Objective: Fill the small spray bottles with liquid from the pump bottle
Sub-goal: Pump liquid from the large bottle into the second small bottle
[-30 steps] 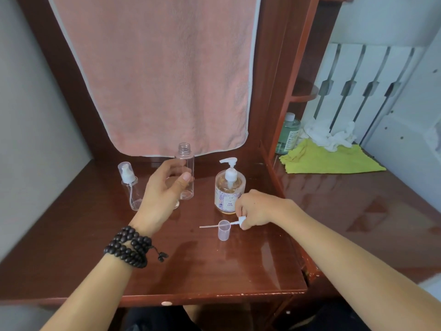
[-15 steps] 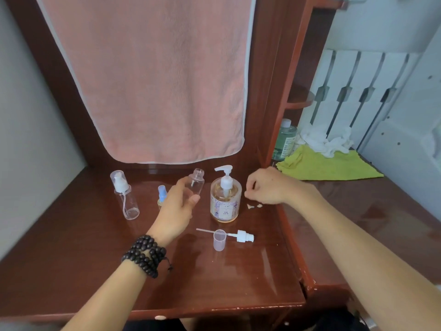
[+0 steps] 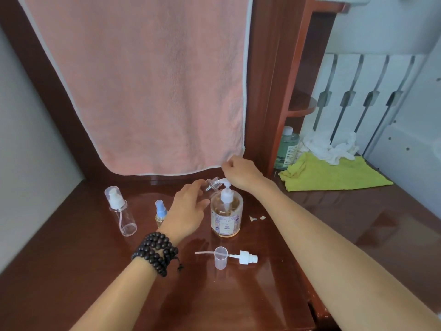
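The pump bottle (image 3: 226, 216) of amber liquid stands mid-desk. My left hand (image 3: 188, 209) holds an open clear spray bottle (image 3: 212, 184) tilted, its threaded neck against the pump's white spout. My right hand (image 3: 241, 173) rests with curled fingers on top of the pump head. In front of the pump bottle, the removed white spray head (image 3: 245, 257) with its dip tube lies on the desk beside a small clear cap (image 3: 220, 257). A capped clear spray bottle (image 3: 120, 210) stands at the left. A small blue-topped spray bottle (image 3: 161, 212) is partly hidden behind my left hand.
A pink towel (image 3: 152, 87) hangs behind the desk (image 3: 71, 271). To the right, beyond a wooden upright, lie a yellow cloth (image 3: 334, 175), white crumpled tissue (image 3: 329, 146) and a green bottle (image 3: 287, 149). Two small white scraps (image 3: 256, 218) lie right of the pump bottle.
My left hand lifted the open bottle and tilted its neck to the pump spout. My right hand left the spray head on the desk and moved up onto the pump head.
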The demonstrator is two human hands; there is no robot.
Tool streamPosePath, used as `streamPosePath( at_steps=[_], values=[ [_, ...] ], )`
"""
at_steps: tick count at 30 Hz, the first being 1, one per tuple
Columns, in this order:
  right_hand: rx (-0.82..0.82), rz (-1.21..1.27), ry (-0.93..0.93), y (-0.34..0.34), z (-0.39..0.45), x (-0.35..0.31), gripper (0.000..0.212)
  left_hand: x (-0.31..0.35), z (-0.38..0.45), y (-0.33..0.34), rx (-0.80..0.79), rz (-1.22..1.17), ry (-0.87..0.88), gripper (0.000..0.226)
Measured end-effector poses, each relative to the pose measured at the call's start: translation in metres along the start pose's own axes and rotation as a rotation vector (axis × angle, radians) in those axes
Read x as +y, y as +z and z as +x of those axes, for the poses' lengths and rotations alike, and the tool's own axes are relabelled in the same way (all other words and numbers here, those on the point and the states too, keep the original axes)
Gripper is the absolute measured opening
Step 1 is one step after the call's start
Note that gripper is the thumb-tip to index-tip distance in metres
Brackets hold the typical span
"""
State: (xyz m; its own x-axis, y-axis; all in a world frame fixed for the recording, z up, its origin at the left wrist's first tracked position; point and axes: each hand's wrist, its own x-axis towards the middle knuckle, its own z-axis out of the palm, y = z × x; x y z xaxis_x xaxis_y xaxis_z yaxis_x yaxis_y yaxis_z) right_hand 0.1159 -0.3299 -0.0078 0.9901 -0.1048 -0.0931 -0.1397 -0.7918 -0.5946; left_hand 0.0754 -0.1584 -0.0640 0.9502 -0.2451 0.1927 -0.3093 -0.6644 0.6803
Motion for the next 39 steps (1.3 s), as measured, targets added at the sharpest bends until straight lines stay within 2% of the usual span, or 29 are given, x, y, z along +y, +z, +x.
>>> streamPosePath(
  at_steps=[2, 8, 12, 15, 23, 29, 36, 39],
  values=[
    [-0.065, 0.026, 0.055, 0.008, 0.009, 0.002, 0.046, 0.0, 0.003, 0.0, -0.021, 0.034, 0.013, 0.047],
    [-0.077, 0.015, 0.13, 0.021, 0.019, 0.005, 0.038, 0.002, 0.009, 0.001, 0.022, 0.14, 0.009, 0.043],
    [-0.085, 0.017, 0.192, 0.032, 0.028, 0.007, 0.064, -0.004, 0.012, 0.008, -0.007, 0.142, -0.029, 0.039],
    [-0.106, -0.02, 0.23, 0.035, 0.022, 0.005, 0.066, -0.008, 0.01, 0.013, -0.014, 0.117, -0.03, 0.033],
    [-0.038, -0.034, 0.082, 0.014, 0.017, 0.004, 0.061, -0.003, 0.016, 0.002, -0.013, 0.077, -0.024, 0.035],
    [-0.087, -0.052, 0.14, 0.021, 0.011, 0.003, 0.074, -0.003, 0.008, 0.009, -0.037, 0.045, -0.045, 0.031],
    [-0.008, -0.044, 0.102, 0.016, 0.007, 0.0, 0.07, 0.001, 0.011, -0.002, -0.015, 0.057, -0.001, 0.032],
    [-0.024, -0.017, 0.117, 0.015, 0.009, 0.001, 0.072, 0.0, 0.014, -0.002, -0.018, 0.064, -0.005, 0.033]
  ],
)
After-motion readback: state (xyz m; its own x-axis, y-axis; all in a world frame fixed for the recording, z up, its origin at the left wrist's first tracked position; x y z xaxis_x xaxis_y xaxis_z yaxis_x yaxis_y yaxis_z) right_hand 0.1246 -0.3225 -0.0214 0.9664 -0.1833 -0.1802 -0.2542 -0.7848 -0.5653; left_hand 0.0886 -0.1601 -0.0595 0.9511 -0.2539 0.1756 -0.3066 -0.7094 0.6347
